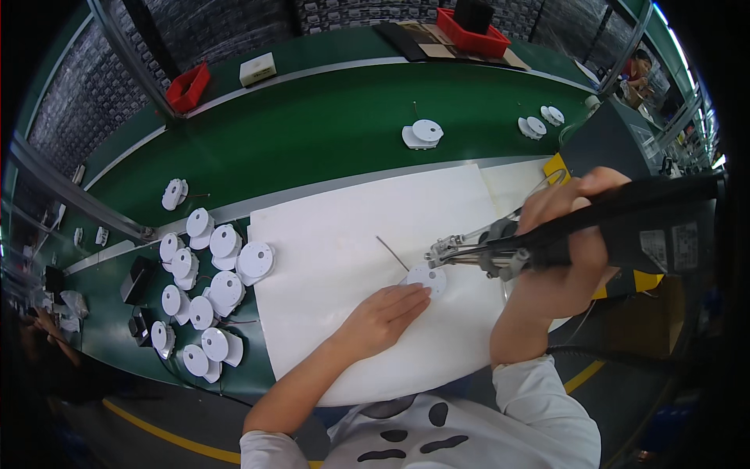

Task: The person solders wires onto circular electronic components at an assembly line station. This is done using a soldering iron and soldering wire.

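On the white sheet [344,227] lies a white round plastic part [430,275] with small holes and a thin brown wire running from it. My left hand [384,316] holds it at its near left edge, fingers pressed together. In my closed right hand [574,242] is a handheld power screwdriver [508,252] with a metal nose and thin tubes. Its tip stands at the far right edge of the part; whether they touch, I cannot tell.
Several similar white parts [226,289] crowd the green bench at left. Others [423,134] sit on a green conveyor belt [312,117] beyond the sheet. Red trays [473,35] and a pale box [258,70] stand on the back ledge. A grey-and-yellow machine [609,141] is at right; a person [637,70] sits far right.
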The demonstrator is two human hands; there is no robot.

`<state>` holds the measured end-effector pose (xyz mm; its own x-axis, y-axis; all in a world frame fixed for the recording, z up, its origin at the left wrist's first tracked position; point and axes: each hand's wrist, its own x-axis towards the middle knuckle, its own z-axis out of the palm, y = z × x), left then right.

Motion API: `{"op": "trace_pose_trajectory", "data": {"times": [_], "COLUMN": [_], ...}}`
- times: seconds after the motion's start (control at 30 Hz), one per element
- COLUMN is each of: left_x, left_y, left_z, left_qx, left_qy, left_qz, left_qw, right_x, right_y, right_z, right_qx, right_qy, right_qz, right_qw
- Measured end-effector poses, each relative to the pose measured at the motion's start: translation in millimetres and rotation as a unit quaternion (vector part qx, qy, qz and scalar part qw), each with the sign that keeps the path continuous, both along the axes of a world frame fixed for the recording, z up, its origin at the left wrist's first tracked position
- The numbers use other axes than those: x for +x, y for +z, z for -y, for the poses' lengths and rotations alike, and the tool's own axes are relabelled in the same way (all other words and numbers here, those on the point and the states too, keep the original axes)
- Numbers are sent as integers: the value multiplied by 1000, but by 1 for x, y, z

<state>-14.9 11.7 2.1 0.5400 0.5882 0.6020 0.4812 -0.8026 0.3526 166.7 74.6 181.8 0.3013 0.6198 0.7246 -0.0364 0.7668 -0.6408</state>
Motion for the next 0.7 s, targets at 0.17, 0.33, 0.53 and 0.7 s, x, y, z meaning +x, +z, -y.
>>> {"op": "trace_pose_trajectory", "data": {"times": [0.17,0.33,0.53,0.7], "left_x": [2,1,0,4], "left_y": [3,2,1,2], "left_z": [2,1,3,-2], "left_qx": [15,22,-7,40], "left_qy": [40,53,50,56], "left_qz": [-20,-36,-44,-5], "left_qw": [999,998,998,998], "right_x": [-18,-28,-30,-28], "right_y": [2,-1,-11,-9], "right_z": [3,5,-1,2], "right_qx": [-38,-49,-26,-21], "right_qy": [-90,20,71,66], "right_qz": [-23,-18,39,41], "right_qw": [995,998,996,997]}}
